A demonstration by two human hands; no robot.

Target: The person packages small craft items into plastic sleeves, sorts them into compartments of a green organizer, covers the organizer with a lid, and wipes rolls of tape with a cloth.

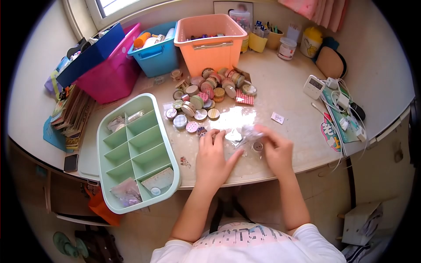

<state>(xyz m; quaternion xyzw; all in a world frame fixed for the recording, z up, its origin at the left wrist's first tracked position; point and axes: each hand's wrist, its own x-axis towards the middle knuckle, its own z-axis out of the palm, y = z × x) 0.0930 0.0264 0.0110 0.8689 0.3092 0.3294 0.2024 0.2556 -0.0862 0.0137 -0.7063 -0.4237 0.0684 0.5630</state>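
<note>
My right hand (pixel 278 151) pinches a crinkled clear plastic bag (pixel 246 134) just above the table; its contents cannot be made out. Flat on the tabletop lies my left hand (pixel 214 158), fingers apart, its fingertips beside a small dark patterned piece (pixel 201 131). Between the hands, near my right fingers, is a small round clear item (pixel 257 147). Beyond my left hand spreads a pile of decorative tape rolls (pixel 197 101) in many colours. To the left stands a pale green divided tray (pixel 176 175), with small plastic packets (pixel 127 193) in some compartments.
Along the back stand an orange bin (pixel 210 50), a blue basket (pixel 155 58) and a pink bin (pixel 107 83). A small white card (pixel 277 117) lies right of the pile. White cables and chargers (pixel 343 101) crowd the right edge. A phone (pixel 71 162) lies at the left edge.
</note>
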